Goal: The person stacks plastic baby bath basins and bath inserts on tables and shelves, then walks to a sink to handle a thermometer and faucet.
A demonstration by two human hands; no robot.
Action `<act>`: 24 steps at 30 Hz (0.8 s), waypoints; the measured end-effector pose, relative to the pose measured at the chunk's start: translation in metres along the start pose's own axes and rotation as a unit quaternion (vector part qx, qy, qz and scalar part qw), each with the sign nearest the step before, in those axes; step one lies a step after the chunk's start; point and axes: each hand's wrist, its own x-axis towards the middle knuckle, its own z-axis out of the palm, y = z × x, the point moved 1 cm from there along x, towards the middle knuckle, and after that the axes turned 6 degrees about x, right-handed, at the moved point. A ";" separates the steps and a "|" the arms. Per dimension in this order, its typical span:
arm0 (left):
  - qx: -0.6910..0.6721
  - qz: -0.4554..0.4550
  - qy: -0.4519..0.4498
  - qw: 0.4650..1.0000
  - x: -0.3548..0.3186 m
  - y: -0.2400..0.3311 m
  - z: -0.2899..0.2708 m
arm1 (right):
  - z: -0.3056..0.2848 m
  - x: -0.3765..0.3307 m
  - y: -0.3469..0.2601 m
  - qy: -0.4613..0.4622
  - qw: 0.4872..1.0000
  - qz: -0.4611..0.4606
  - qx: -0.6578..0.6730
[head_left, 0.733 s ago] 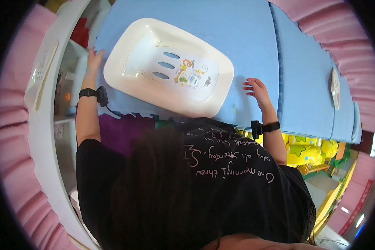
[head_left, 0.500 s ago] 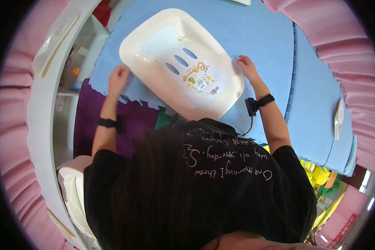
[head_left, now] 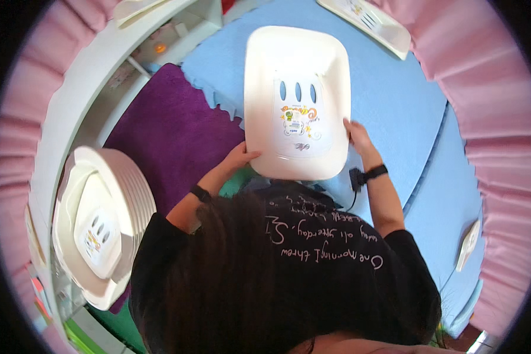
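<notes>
In front of my body is a white plastic tray-like shell [head_left: 301, 167] with a raised rim, three oval slots and a printed cartoon decal. Its narrower decal end points toward me. My left hand [head_left: 242, 156] grips the near left edge, with the thumb over the rim. My right hand [head_left: 358, 135] is closed on the right edge, its fingers partly hidden behind the rim. Blue shows through the slots.
At my left stands a nested stack of similar white shells [head_left: 140, 194]. Another shell [head_left: 389, 35] lies at the far right. Blue matting [head_left: 395, 118] and purple matting [head_left: 159, 124] cover the floor. White shelving [head_left: 94, 76] and pink curtains [head_left: 442, 35] surround the area.
Both hands, apart from the shell earlier, now hold its edges. The shell has turned from slanted to nearly straight. The view has shifted, bringing the whole stack at left into sight.
</notes>
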 end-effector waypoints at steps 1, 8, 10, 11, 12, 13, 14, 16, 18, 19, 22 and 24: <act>-0.001 0.009 0.022 1.000 -0.016 -0.002 0.006 | 0.015 -0.017 0.000 -0.014 0.998 0.008 0.055; -0.315 0.130 0.202 0.918 -0.081 0.020 0.059 | -0.002 -0.085 0.014 -0.195 0.963 0.009 0.187; -0.276 0.155 0.224 0.921 -0.092 0.048 0.080 | -0.013 -0.101 0.010 -0.253 0.953 -0.001 0.165; -0.240 0.170 0.231 0.927 -0.099 0.057 0.087 | -0.017 -0.121 -0.001 -0.256 0.949 -0.017 0.184; -0.251 0.174 0.229 0.924 -0.109 0.060 0.093 | -0.023 -0.114 0.005 -0.282 0.942 -0.019 0.181; -0.246 0.180 0.238 0.922 -0.116 0.071 0.108 | -0.030 -0.110 0.007 -0.302 0.936 -0.024 0.180; -0.239 0.191 0.265 0.914 -0.121 0.081 0.129 | -0.033 -0.113 0.007 -0.316 0.932 -0.023 0.176; -0.263 0.209 0.286 0.898 -0.130 0.093 0.149 | -0.036 -0.118 0.002 -0.322 0.932 -0.028 0.164; -0.254 0.223 0.295 0.894 -0.141 0.105 0.161 | -0.031 -0.121 -0.010 -0.322 0.922 -0.019 0.213; -0.248 0.226 0.291 0.896 -0.150 0.112 0.168 | -0.027 -0.126 -0.013 -0.304 0.915 -0.006 0.266; -0.165 0.230 0.297 0.912 -0.185 0.133 0.183 | -0.024 -0.114 -0.005 -0.293 0.913 -0.012 0.285; -0.152 0.249 0.305 0.907 -0.215 0.143 0.183 | -0.006 -0.120 0.001 -0.287 0.912 -0.014 0.292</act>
